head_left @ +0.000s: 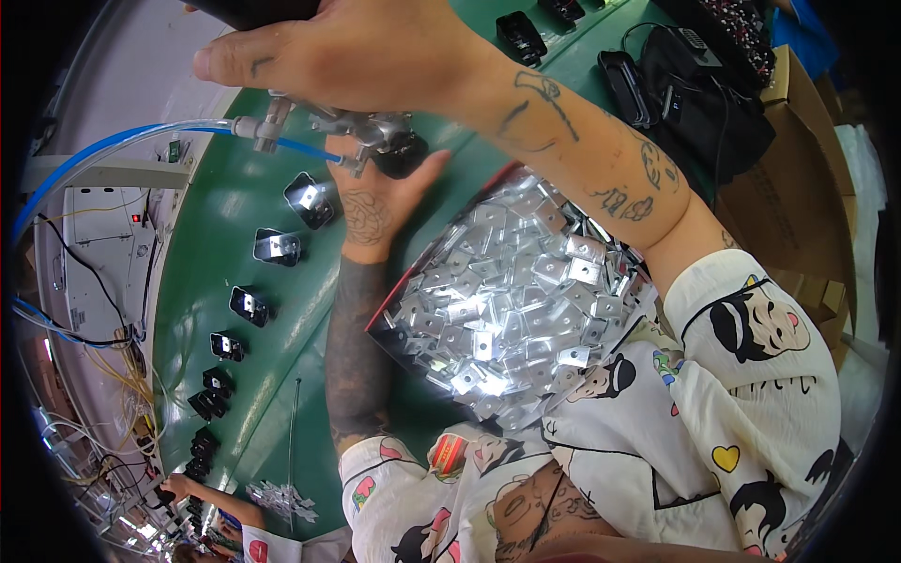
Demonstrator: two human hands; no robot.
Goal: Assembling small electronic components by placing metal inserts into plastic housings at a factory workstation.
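Note:
My right hand reaches across the top, closed around a black object cut off by the upper edge. Below that hand sits a metal air-tool fitting with a blue hose and a clear hose. My left hand lies under the fitting, thumb stretched to the right; its fingers are hidden. A dark rounded part shows between thumb and fitting; whether I hold it cannot be told. Black housings with shiny metal plates, one nearest my left hand, stand in a row on the green surface.
A red-edged tray heaped with small metal plates lies between my arms. Right of it are a black bag and a cardboard box. At lower left, another person's arm reaches toward the green work surface.

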